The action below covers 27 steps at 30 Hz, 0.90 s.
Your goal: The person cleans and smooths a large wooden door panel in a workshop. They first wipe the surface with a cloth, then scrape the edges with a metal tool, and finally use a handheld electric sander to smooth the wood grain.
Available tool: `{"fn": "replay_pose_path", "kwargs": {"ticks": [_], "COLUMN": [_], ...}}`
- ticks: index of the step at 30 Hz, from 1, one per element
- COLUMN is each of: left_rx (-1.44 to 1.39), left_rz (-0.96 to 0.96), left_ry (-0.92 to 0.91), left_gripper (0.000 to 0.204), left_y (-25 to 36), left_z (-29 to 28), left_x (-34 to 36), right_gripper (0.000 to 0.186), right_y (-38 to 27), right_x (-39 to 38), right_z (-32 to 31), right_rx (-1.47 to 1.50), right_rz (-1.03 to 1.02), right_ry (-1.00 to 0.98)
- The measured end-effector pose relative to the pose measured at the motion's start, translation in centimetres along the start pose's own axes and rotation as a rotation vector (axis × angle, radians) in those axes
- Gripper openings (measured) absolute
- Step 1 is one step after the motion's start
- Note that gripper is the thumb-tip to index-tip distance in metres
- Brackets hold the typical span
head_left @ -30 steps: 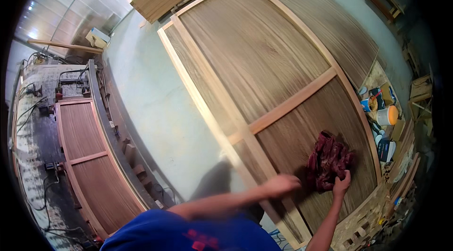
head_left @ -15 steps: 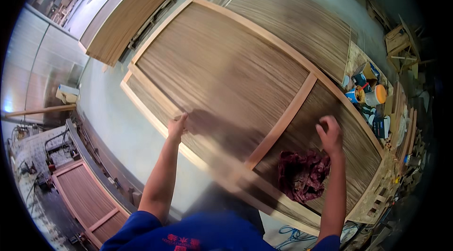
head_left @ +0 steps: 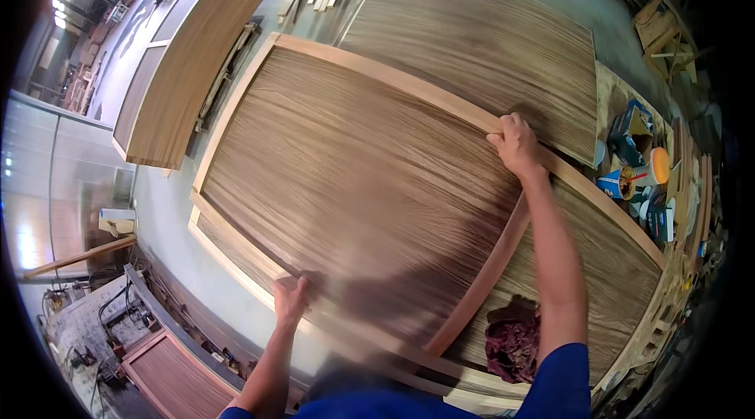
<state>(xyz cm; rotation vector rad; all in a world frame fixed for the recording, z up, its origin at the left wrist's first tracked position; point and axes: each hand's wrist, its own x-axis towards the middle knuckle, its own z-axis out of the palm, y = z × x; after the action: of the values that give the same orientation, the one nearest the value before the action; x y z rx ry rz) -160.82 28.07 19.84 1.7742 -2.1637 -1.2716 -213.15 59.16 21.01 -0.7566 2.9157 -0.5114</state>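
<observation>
Gripping the framed wooden door panel [head_left: 354, 175] on both sides: left hand [head_left: 291, 299] curled over its pale near rail, right hand [head_left: 515, 143] clamped on the far rail, arms spread wide; streaky brown veneer, dark red rag [head_left: 513, 344] crumpled on the panel's right section

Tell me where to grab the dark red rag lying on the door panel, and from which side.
Pinch the dark red rag at its bunched top folds, coming straight down from above. It lies crumpled in a loose heap on the flat veneer of the door panel, beside the light cross rail, so raised folds offer a grip. The right hand is nearer than the left hand.
</observation>
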Motion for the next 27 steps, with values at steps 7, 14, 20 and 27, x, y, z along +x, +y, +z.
{"fn": "replay_pose_path", "kwargs": {"ticks": [7, 14, 20, 27], "left_rx": [0.106, 0.182, 0.072, 0.014], "left_rz": [-0.263, -0.112, -0.187, -0.218], "left_ry": [0.024, 0.047, -0.029, -0.065], "left_gripper": [0.069, 0.058, 0.066, 0.060], "left_y": [-1.5, -16.1, -17.3, -17.8], "left_z": [-4.1, -8.8, -9.3, -9.4], "left_x": [-4.9, -10.5, -13.4, -14.3], "right_gripper": [0.042, 0.048, 0.046, 0.046], "right_y": [-0.4, -4.0, -5.2, -5.0], "right_x": [-2.1, -7.6, -8.9, -10.2], "right_z": [-0.2, -1.1, -0.1, 0.6], "right_rx": [0.038, 0.031, 0.037, 0.053], "right_rz": [-0.194, -0.263, -0.278, -0.247], "right_ry": [0.043, -0.003, -0.039, -0.056]}}
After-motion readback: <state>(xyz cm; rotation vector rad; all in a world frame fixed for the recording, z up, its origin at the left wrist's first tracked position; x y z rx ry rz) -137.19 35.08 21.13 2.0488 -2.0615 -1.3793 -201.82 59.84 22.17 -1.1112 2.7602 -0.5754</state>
